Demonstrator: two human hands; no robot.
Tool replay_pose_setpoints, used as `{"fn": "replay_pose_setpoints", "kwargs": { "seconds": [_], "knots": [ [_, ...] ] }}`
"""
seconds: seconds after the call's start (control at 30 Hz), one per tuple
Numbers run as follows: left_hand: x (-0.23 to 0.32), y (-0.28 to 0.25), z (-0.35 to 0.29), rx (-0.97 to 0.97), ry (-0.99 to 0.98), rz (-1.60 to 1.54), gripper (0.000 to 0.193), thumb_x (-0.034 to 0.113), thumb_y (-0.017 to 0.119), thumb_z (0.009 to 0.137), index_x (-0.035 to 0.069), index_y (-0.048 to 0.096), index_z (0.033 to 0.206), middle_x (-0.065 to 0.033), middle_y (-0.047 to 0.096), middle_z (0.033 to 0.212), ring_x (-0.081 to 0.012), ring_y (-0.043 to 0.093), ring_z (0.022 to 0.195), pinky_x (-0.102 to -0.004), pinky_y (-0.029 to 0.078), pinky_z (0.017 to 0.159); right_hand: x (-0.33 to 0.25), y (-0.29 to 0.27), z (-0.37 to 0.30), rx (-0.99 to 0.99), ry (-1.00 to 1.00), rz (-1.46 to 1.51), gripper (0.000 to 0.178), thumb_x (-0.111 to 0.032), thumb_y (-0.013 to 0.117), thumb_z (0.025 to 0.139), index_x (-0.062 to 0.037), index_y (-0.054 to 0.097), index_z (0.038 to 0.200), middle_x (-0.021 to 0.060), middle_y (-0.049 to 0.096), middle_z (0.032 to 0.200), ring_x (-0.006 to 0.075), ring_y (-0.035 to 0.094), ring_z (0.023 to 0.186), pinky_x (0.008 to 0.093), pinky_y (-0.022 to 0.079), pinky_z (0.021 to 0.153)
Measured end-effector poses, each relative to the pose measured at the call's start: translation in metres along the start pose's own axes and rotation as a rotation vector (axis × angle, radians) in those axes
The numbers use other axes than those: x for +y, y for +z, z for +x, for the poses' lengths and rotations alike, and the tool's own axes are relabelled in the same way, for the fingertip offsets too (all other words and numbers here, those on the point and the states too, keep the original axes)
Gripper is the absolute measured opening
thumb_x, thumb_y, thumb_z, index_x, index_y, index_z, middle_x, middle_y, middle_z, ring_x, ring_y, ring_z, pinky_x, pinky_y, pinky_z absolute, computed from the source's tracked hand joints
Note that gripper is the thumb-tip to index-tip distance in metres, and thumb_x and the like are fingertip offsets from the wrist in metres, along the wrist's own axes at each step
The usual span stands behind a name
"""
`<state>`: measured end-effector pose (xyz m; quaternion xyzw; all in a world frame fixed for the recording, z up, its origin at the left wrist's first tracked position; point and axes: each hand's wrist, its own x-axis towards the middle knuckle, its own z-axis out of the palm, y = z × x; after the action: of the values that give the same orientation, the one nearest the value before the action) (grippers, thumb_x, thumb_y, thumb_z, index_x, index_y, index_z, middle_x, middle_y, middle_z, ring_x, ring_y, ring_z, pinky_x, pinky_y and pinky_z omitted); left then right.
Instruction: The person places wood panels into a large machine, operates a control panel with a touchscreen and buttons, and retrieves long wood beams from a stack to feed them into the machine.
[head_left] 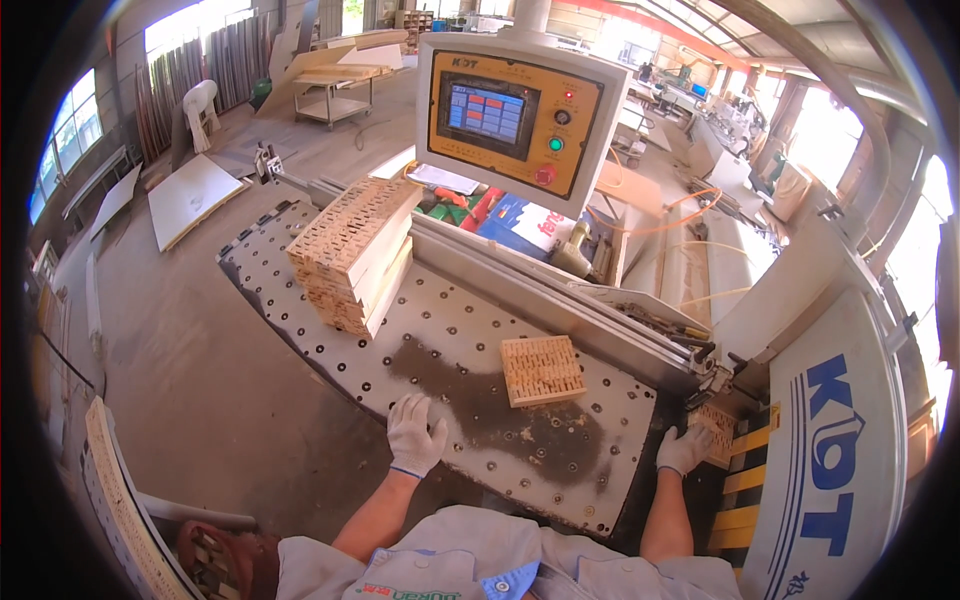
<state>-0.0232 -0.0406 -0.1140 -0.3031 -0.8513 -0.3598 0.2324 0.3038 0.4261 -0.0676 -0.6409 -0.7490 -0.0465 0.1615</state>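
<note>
My left hand (415,437), in a white knitted glove, hovers at or rests on the near edge of the perforated worktable (345,372); its fingers are apart and hold nothing. On the right, my gloved right hand (684,449) lies with outstretched fingers against a small wooden block (712,428) beside the machine's yellow-and-black striped opening. Whether it presses the block, I cannot tell. A square finger-jointed wood stack (543,370) sits on the table between my hands. Farther left stands a tall pile of finger-jointed wood pieces (352,258).
A control panel (515,118) with a screen and buttons hangs above the table. Behind the metal fence (560,290), a tray holds a blue bag (525,222) and tools. The white machine housing (835,450) rises at the right. A board-laden cart (335,105) stands far left.
</note>
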Motion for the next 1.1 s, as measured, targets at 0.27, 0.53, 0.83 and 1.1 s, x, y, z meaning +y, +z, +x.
{"fn": "replay_pose_setpoints", "kwargs": {
  "seconds": [0.27, 0.53, 0.83, 1.1],
  "knots": [
    [0.002, -0.008, -0.013, -0.023, -0.016, -0.009, 0.059, 0.024, 0.089, 0.084, 0.001, 0.072, 0.135, -0.0218, 0.073, 0.142, -0.0468, 0.064, 0.139, -0.061, 0.048, 0.122, 0.039, 0.02, 0.003, 0.032, -0.124, -0.012, 0.079, -0.042, 0.078, 0.103, 0.0033, 0.052, 0.163, 0.0265, 0.052, 0.17, 0.0456, 0.044, 0.161, 0.0566, 0.03, 0.138],
    [0.033, -0.069, -0.057, 0.097, -0.231, -0.354, 0.028, 0.002, 0.078, 0.097, -0.001, 0.077, 0.125, -0.0188, 0.08, 0.121, -0.0354, 0.077, 0.118, -0.0448, 0.061, 0.104, 0.058, 0.005, -0.064, 0.113, -0.262, -0.097, 0.085, -0.047, 0.08, 0.1, 0.0099, 0.056, 0.158, 0.0339, 0.055, 0.165, 0.0495, 0.044, 0.161, 0.0569, 0.027, 0.14],
    [0.029, -0.021, -0.127, -0.672, -1.3, -1.198, 0.054, 0.027, 0.076, 0.113, -0.005, 0.064, 0.155, -0.0156, 0.077, 0.138, -0.0253, 0.08, 0.112, -0.0384, 0.066, 0.091, -0.079, -0.122, -0.217, -0.04, -0.975, 0.73, 0.045, -0.026, 0.093, 0.086, -0.0021, 0.079, 0.122, 0.0211, 0.08, 0.124, 0.0396, 0.077, 0.117, 0.0526, 0.057, 0.105],
    [0.036, -0.148, -0.007, -0.073, -1.044, -1.502, 0.054, 0.017, 0.067, 0.106, -0.005, 0.061, 0.156, -0.0172, 0.075, 0.145, -0.0319, 0.078, 0.127, -0.0499, 0.065, 0.111, -0.056, -0.056, -0.185, -0.313, -0.315, 0.955, 0.047, -0.015, 0.086, 0.096, 0.0057, 0.077, 0.137, 0.0198, 0.083, 0.12, 0.0292, 0.08, 0.104, 0.0427, 0.063, 0.097]
  ]
}}
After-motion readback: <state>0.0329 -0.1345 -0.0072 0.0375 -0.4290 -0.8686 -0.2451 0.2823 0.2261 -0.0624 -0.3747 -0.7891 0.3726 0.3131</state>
